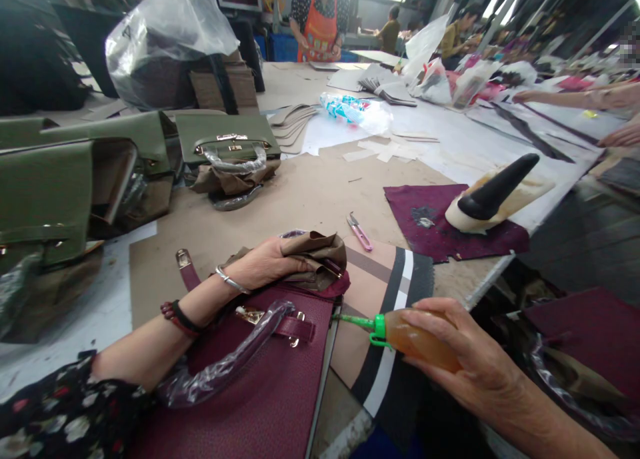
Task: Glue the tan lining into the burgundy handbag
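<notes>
A burgundy handbag point(270, 386) lies in front of me, its handle wrapped in clear plastic. My left hand point(265, 264) is closed on the brown lining point(320, 252) bunched at the bag's top. In my right hand point(457, 342) is a squeeze bottle point(420, 336) of amber liquid with a green cap, held on its side. Its thin green nozzle points left, and the tip is at the bag's right edge. Striped leather pieces point(370, 279) lie under the nozzle. Pink thread snips point(360, 232) rest just beyond them.
Green handbags point(45, 199) stand at the left, with another green bag point(227, 136) further back. A black horn-shaped tool point(500, 186) leans on a pale block over burgundy cloth point(415, 212). A burgundy bag point(585, 352) sits low at right. People work beyond the table.
</notes>
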Motion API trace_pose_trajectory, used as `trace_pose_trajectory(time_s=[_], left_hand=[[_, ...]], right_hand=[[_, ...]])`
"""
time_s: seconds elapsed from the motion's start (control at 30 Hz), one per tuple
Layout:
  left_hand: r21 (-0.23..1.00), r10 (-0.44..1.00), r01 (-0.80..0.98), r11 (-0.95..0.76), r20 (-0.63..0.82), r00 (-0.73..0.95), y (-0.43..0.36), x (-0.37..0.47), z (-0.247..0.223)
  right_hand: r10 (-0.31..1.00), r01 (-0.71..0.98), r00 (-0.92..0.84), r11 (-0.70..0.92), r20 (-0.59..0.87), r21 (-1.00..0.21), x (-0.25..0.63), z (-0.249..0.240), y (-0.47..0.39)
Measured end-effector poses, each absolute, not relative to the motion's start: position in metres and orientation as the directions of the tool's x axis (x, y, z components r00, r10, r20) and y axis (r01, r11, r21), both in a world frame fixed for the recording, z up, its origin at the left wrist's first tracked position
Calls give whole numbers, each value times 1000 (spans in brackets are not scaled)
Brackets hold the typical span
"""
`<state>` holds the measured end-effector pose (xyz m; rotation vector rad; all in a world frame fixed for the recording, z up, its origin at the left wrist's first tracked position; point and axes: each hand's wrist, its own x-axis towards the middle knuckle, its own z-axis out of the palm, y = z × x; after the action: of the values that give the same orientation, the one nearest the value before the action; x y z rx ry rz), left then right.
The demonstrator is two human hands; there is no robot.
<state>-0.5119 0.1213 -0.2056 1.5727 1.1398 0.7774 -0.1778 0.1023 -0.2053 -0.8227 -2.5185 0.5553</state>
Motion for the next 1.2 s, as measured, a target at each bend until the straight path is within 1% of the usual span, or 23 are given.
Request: trace_pose_trajectory(time_s=[0.07, 0.13, 0.33, 0.47, 0.6, 0.7, 0.87, 1.07, 1.13, 1.2], left_hand=[[952, 937, 302, -50, -60, 344, 121, -512, -205], [952, 941, 305, -32, -75, 331, 121, -512, -205], [957, 946, 290, 28, -120, 303, 120, -512, -207], [951, 950, 309, 28, -121, 288, 120, -512, -206], [949, 948, 312, 36, -132, 290, 118, -513, -205], [959, 946, 278, 60, -144, 290, 114, -515, -202], [974, 962, 221, 59, -115, 249, 106, -518, -197], [980, 968, 163, 115, -148, 203, 93, -519, -187], [981, 972, 157, 112, -141, 187, 89, -520, -181], [981, 979, 171, 93, -122, 165, 86, -522, -175]], right_hand=[[642, 485, -705, 746, 300, -457, -179, -207, 109], [648, 493, -701, 742, 297, -454, -179, -208, 112], [612, 425, -759, 725, 224, -542, -179, -207, 94], [591, 389, -787, 699, 178, -600, -182, -206, 82], [575, 389, -808, 683, 127, -618, -183, -203, 73], [568, 400, -818, 678, 93, -617, -185, -200, 67], [567, 397, -822, 638, 54, -660, -191, -194, 51], [556, 420, -831, 615, -9, -667, -192, -188, 32], [589, 430, -808, 607, 14, -668, -189, -186, 32], [642, 442, -762, 615, 89, -653, -187, -183, 36]])
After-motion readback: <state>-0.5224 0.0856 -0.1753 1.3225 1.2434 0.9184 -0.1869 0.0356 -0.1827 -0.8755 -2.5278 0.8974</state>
